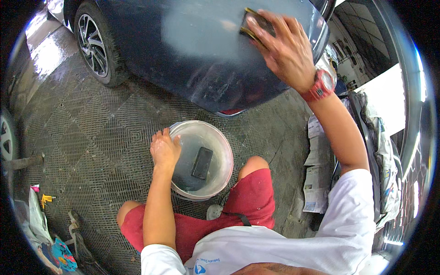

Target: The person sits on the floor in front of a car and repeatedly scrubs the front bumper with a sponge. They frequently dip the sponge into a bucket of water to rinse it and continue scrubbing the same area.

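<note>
My right hand presses a dark block with yellowish edges, likely a sanding block, against the dark blue rear bumper of a car. Around it the paint has a dull grey hazy patch, with whitish smears lower down. Below the bumper stands a round plastic bucket, its rim gripped on the left side by my left hand. Cloudy water fills part of the bucket. A black rectangular block lies in that water; whether it floats or rests on the bottom is unclear.
At upper left is the car's wheel. Ribbed plastic tiles cover the floor. Newspaper-covered parts stand at the right. A yellow trigger-shaped piece and a colourful cloth lie at lower left, with another wheel above them.
</note>
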Demonstrator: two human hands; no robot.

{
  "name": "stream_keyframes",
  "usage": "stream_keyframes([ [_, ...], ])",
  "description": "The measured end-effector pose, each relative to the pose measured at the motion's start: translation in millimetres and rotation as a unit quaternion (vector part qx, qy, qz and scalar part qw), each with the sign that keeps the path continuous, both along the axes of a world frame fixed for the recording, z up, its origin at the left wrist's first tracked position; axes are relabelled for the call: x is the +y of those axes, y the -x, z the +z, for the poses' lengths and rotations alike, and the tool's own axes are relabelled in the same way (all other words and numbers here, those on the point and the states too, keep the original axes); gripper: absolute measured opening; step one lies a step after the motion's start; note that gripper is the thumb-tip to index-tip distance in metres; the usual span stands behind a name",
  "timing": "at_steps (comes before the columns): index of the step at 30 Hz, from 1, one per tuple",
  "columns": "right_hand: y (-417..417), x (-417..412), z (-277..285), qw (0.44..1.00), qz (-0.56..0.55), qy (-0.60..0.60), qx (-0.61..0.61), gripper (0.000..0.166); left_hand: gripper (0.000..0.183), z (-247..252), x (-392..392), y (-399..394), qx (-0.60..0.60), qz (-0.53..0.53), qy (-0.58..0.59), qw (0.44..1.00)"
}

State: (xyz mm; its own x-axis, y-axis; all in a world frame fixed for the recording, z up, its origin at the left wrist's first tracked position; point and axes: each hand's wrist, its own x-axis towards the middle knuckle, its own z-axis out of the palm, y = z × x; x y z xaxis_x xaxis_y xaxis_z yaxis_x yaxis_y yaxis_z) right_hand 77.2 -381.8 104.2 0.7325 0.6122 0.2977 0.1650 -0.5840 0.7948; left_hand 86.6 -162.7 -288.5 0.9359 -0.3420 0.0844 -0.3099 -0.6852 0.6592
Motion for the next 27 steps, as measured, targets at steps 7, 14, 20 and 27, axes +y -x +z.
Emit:
stream_keyframes([
  [7,17,-8,-18,1.0,-0.008,-0.016,-0.006,0.063,0.05,9,7,2,0.011,0.007,-0.01,1.0],
  [14,0,5,-15,0.998,0.009,-0.041,-0.046,0.059,0.053,-4,4,1,-0.008,0.0,-0.003,1.0],
  [20,0,4,-11,0.999,-0.001,-0.032,-0.035,0.058,0.054,-2,5,4,-0.021,0.005,0.002,1.0],
  [27,6,1,-25,0.999,0.011,-0.041,-0.032,0.059,0.054,2,9,4,-0.008,0.009,0.003,1.0],
])
